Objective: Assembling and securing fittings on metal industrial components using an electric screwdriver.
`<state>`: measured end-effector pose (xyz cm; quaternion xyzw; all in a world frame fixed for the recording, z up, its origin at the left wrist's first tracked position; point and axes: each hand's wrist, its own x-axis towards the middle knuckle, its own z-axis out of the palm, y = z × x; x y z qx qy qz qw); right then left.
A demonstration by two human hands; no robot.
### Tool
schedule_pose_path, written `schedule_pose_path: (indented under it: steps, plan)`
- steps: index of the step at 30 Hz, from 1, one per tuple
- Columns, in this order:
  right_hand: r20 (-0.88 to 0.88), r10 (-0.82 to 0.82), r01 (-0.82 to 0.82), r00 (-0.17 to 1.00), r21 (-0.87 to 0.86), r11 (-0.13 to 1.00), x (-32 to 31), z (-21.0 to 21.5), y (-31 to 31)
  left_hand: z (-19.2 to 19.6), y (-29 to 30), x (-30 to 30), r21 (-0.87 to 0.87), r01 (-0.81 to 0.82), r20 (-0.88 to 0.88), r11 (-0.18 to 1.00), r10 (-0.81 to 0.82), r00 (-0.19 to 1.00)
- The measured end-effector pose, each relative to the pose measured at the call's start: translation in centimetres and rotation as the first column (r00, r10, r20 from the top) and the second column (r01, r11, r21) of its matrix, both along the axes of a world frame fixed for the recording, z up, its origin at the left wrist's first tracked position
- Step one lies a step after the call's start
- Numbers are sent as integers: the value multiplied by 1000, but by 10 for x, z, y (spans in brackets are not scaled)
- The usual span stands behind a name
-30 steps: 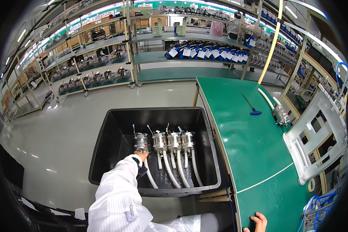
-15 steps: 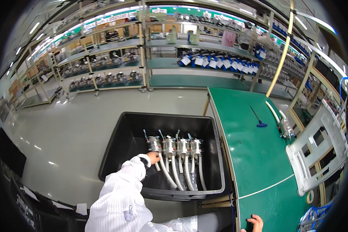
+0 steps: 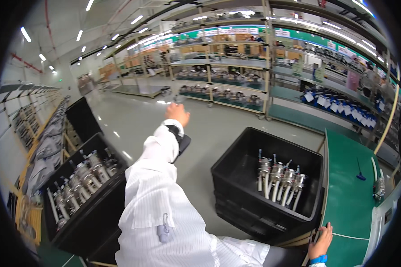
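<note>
My left hand (image 3: 177, 114) is stretched out above the floor, between two black bins. Its fingers point away from me and are blurred; no object shows in it. In the right-hand black bin (image 3: 236, 167), several metal cylindrical units (image 3: 277, 171) with pale tubes stand in a row. The left-hand black bin (image 3: 103, 218) holds more metal cylinders (image 3: 85, 172) with similar tubes. My right hand (image 3: 321, 244) rests at the near left edge of the green table (image 3: 349, 187), fingers apart and nothing visible in them.
A blue-handled tool (image 3: 360, 176) lies on the green table. Beyond it, another metal unit (image 3: 379, 188) with tubes sits near a white panel (image 3: 383, 222). Metal shelving (image 3: 267, 66) filled with parts stands across the grey floor. A dark upright panel (image 3: 82, 116) rises behind the left bin.
My left hand has left the cylinder in the right-hand bin and swung left over the floor. The view has turned left, bringing the other bin into sight. My right hand stays at the table.
</note>
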<state>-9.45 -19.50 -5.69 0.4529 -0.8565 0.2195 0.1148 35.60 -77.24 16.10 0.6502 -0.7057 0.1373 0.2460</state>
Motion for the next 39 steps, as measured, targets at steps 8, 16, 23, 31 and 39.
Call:
schedule_pose_path:
  steps: [8, 16, 23, 31, 39]
  plan:
    - [-193, 98, -89, 976, 54, 995, 1, 18, -9, 77, 144, 301, 207, -662, -117, 720, 690, 714]
    - [-261, 59, -35, 964, 95, 995, -26, -7, 1, 22, 357, 581, 530, -748, 125, 400, 835, 535]
    - [-49, 154, -150, 987, 76, 986, -21, 10, -10, -38, 460, 621, 663, -700, 336, 265, 731, 595]
    - [-102, 198, -198, 975, 9, 980, -30, -7, -11, -41, 437, 642, 332, -857, -100, 395, 918, 384]
    - [-140, 72, -50, 988, 155, 987, -23, 0, -9, 55, 392, 462, -589, -608, -349, 532, 512, 785]
